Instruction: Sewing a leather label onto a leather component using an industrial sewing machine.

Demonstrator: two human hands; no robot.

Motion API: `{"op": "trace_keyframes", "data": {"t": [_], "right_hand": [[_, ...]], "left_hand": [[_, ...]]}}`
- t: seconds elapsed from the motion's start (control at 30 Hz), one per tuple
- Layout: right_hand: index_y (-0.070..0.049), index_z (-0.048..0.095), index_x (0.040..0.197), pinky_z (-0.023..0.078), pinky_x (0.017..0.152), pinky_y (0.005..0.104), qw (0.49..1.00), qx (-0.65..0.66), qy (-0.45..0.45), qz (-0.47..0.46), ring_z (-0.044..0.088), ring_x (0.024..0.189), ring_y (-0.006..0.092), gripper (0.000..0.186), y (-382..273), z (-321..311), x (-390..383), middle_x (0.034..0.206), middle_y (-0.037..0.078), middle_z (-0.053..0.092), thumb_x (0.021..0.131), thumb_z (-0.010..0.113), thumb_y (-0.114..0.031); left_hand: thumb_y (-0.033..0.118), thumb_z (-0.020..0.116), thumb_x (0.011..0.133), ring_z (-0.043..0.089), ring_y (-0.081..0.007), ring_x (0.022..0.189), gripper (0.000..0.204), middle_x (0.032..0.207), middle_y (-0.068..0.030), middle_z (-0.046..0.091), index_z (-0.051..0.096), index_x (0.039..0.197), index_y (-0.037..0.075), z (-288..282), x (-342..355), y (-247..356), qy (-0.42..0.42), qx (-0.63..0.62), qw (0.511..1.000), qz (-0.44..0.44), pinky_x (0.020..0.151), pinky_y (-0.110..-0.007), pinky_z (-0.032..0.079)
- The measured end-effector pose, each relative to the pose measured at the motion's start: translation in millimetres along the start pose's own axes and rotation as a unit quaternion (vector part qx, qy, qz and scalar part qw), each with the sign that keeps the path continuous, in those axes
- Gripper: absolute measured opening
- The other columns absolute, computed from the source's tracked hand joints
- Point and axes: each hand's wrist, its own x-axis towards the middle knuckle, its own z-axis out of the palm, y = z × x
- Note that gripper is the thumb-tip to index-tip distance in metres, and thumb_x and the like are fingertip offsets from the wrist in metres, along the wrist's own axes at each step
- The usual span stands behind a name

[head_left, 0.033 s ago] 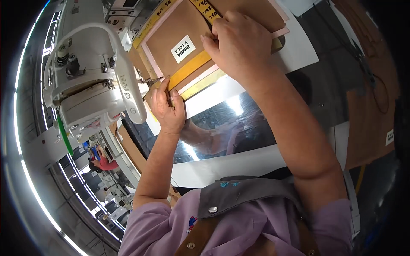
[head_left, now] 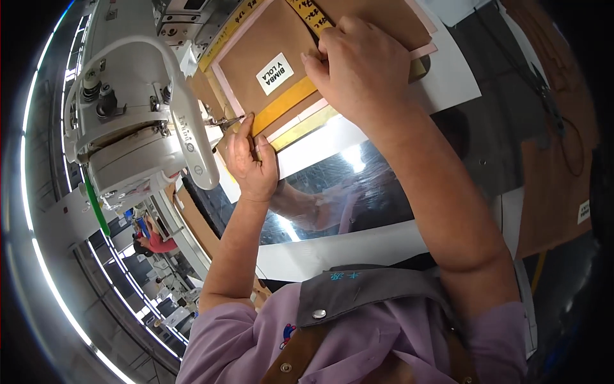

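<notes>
Toward the far edge of the bench [head_left: 384,198], a brown panel [head_left: 249,64] is lying under the right grip [head_left: 368,73] and left grip [head_left: 252,163], both curling, clasp unclear; between them a yellow strip [head_left: 284,105] is running lengthwise, its near end touching the left.

Lilac shirt [head_left: 368,345]; grey apron [head_left: 377,292]

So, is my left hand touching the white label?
Apart: the head view plainly shows bare brown panel between your left hand and the white label.
</notes>
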Motion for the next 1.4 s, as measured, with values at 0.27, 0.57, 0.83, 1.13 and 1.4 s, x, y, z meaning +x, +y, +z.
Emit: {"op": "trace_keyframes", "data": {"t": [0.27, 0.57, 0.83, 1.13, 1.4], "right_hand": [[-0.007, 0.071, 0.075, 0.057, 0.064, 0.0391, 0.997, 0.017, -0.07, 0.016, 0.068, 0.081, 0.0251, 0.019, -4, -10, 2, 0.083, 0.008, 0.063, 0.076, 0.081, -0.023], [-0.007, 0.071, 0.079, 0.057, 0.064, 0.0397, 0.996, 0.002, -0.085, 0.015, 0.068, 0.078, 0.0241, 0.016, -3, -10, 2, 0.083, 0.007, 0.063, 0.08, 0.078, -0.022], [-0.012, 0.071, 0.075, 0.056, 0.064, 0.0431, 0.995, 0.047, -0.068, 0.05, 0.069, 0.075, 0.0263, 0.012, -11, -8, 5, 0.079, 0.005, 0.066, 0.08, 0.074, -0.022], [-0.004, 0.07, 0.08, 0.053, 0.067, 0.0381, 0.924, 0.325, 0.097, 0.178, 0.069, 0.077, 0.0262, 0.02, 3, -17, -10, 0.083, 0.013, 0.068, 0.081, 0.075, -0.023], [-0.001, 0.068, 0.09, 0.047, 0.064, 0.0282, 0.899, 0.363, 0.153, 0.191, 0.056, 0.072, 0.0095, 0.017, -1, -295, -189, 0.081, 0.004, 0.064, 0.089, 0.073, -0.017]], "left_hand": [[0.005, 0.057, 0.092, 0.054, -0.0202, 0.076, 0.041, 0.088, -0.0108, 0.057, 0.063, 0.132, -0.001, -5, -1, 6, -0.029, 0.023, 0.999, -0.036, 0.07, -0.032, 0.047], [0.01, 0.06, 0.09, 0.058, -0.0291, 0.084, 0.04, 0.089, -0.0143, 0.059, 0.066, 0.129, 0.001, -1, 0, 5, -0.001, 0.053, 0.998, -0.014, 0.077, -0.04, 0.05], [0.008, 0.063, 0.087, 0.059, -0.0292, 0.082, 0.041, 0.091, -0.0146, 0.06, 0.067, 0.128, 0.004, -6, -1, 2, 0.032, 0.028, 0.999, -0.019, 0.076, -0.039, 0.05], [0.011, 0.061, 0.091, 0.057, -0.03, 0.074, 0.016, 0.082, -0.017, 0.059, 0.058, 0.091, -0.004, 12, -2, -18, 0.041, -0.056, 0.997, 0.018, 0.069, -0.041, 0.049], [0.042, 0.08, 0.087, 0.064, -0.0327, 0.094, 0.07, 0.104, -0.0153, 0.069, 0.055, 0.141, 0.004, 6, -7, -32, -0.012, 0.08, 0.996, 0.04, 0.086, -0.045, 0.05]]}}
